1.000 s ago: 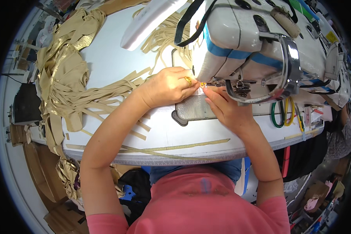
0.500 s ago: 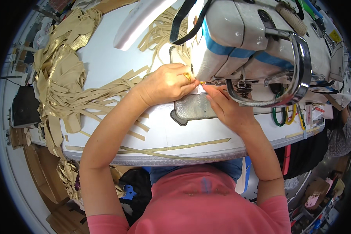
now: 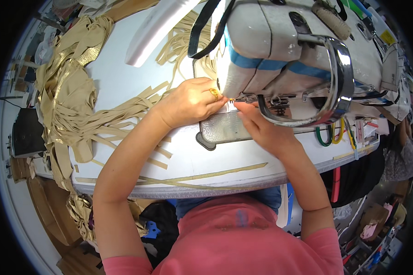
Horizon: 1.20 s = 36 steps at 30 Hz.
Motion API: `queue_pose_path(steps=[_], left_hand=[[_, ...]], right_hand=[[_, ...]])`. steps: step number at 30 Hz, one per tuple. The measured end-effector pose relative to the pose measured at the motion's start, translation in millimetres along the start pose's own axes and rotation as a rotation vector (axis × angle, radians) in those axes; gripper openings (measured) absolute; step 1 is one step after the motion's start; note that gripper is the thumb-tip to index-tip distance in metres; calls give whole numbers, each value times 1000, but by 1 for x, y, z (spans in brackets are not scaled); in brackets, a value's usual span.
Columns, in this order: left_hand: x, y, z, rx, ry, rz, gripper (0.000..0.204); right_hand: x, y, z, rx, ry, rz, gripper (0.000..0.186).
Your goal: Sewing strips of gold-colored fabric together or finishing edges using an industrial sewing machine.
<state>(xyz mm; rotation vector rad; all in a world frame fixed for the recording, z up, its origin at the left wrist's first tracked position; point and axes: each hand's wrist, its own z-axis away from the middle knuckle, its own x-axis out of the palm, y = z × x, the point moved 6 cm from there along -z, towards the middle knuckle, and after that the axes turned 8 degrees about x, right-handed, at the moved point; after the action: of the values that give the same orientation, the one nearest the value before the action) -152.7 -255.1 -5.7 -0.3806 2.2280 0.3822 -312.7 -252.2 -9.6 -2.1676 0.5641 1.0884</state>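
L hand (image 3: 190, 103) & R hand (image 3: 261, 128) pinch thin beige strip (image 3: 230, 101) flat under sewing machine (image 3: 289, 55). Strip mostly hidden. Limp shiny gold strips (image 3: 69, 101) heaped on white bench (image 3: 124, 87).

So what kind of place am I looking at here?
Most likely a garment sewing workshop: an industrial sewing machine on a white worktable, and heaps of tan fabric strips beside the hands.

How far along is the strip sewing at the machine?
Done: cannot tell which strips are sewn. In hand: left hand and right hand pinch something small at the sewing machine needle. Left: seemingly plenty, a heap of beige strips on the table.
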Motion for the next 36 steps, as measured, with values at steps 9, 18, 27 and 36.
queue_pose_path(steps=[9, 18, 27, 36], left_hand=[[-11, 3, -13, 29, -22, -65, 9], [-15, 9, -11, 172, -21, -90, 14], [-15, 12, -13, 184, -106, -131, 19], [-15, 5, -11, 194, -59, -136, 12]], right_hand=[[-13, 53, 4, 448, 119, -432, 9], [-16, 45, 2, 313, 172, -241, 10], [-12, 53, 7, 285, 98, -190, 12], [-9, 56, 6, 244, 89, -188, 15]])
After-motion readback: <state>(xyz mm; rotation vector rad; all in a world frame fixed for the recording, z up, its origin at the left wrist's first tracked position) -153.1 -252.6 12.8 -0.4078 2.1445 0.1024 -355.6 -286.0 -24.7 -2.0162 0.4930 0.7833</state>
